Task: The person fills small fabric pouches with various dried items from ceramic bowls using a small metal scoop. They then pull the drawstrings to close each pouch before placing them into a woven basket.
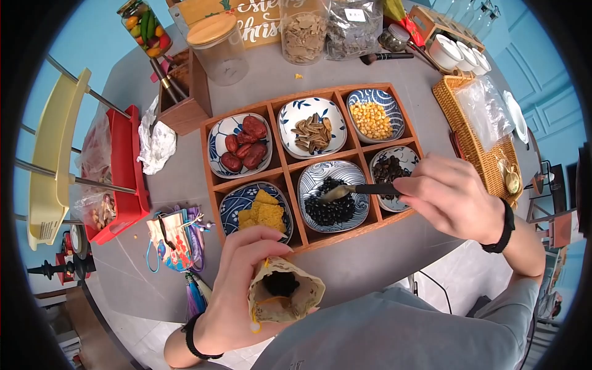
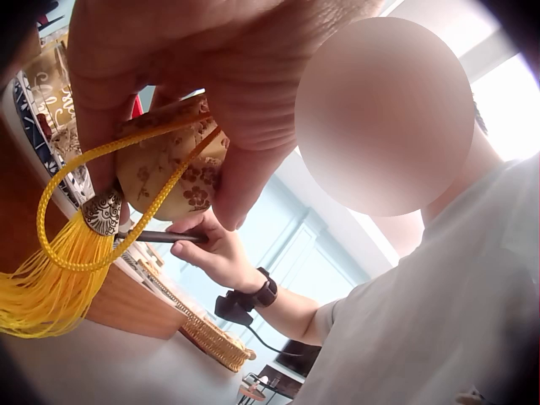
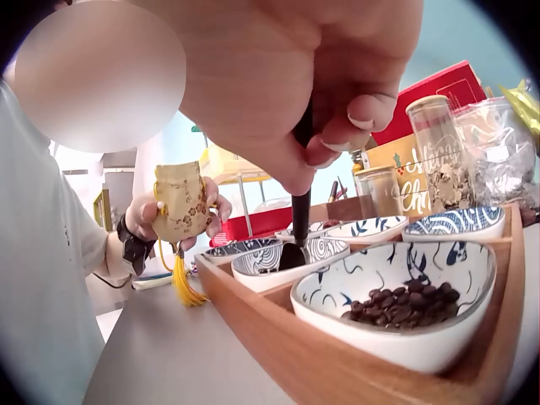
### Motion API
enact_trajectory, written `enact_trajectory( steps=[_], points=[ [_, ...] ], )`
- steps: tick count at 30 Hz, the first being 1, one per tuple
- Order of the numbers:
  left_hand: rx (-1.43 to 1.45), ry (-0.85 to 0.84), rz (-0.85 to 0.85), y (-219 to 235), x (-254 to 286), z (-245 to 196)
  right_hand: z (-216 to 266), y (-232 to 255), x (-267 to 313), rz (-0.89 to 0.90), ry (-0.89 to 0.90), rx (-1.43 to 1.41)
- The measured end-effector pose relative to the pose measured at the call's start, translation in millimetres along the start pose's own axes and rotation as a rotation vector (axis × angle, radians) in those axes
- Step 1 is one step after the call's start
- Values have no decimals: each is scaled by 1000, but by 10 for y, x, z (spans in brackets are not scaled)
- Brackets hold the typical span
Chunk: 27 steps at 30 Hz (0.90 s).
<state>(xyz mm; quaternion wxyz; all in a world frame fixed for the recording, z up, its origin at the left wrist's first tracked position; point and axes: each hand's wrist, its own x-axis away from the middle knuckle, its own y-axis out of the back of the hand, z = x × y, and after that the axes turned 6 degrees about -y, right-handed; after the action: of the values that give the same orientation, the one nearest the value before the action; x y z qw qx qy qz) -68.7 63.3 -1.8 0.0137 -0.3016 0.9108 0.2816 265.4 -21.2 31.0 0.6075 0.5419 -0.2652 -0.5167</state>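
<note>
Fingers of the right hand [image 1: 453,197] are clamped on the dark handle of a spoon [image 1: 370,189], the fingers bent and the thumb opposed. The spoon slants down and leftward, its head among black beans [image 1: 327,211] in a patterned bowl [image 1: 314,174], which occupies the near middle compartment of a wooden tray [image 1: 285,165]. Fingers of the left hand [image 1: 231,293] are curled round a floral fabric pouch [image 3: 180,207], holding it by its sides. The pouch is roughly upright, mouth upward and gaping, with dark contents visible inside; a yellow tassel [image 3: 186,283] hangs beneath it. Pouch and spoon are apart, the pouch held in the air on the person's side of the tray, near the table's front edge.

Edges and clearance: the tray's near rim lies between the bowl and the pouch, and raised dividers bound six compartments. The right hand overhangs the near right compartment, where dark beans [image 1: 390,168] fill part of a second bowl. Bare grey tabletop [image 1: 262,77] forms a band behind the tray. Rightward, a strip of table separates tray from wicker basket [image 1: 472,157]; leftward, embroidered sachets [image 1: 176,240] lie near the tray's near corner.
</note>
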Motion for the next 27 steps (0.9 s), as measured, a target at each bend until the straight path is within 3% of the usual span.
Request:
enact_trajectory(
  steps=[5, 10, 17, 20, 27],
  points=[
    [-2, 4, 3, -19, -1, 6, 110, 202, -47, -24, -3, 152],
    [-2, 6, -14, -23, -5, 1, 296, 69, 62, 4, -52, 297],
    [36, 29, -30, -12, 29, 3, 405, -92, 200, -10, -252, 13],
    [10, -19, 16, 41, 6, 2, 381, -92, 192, 93, -388, -178],
    [-19, -14, -5, 59, 0, 15, 289, -99, 149, 178, -559, -328]
  ],
)
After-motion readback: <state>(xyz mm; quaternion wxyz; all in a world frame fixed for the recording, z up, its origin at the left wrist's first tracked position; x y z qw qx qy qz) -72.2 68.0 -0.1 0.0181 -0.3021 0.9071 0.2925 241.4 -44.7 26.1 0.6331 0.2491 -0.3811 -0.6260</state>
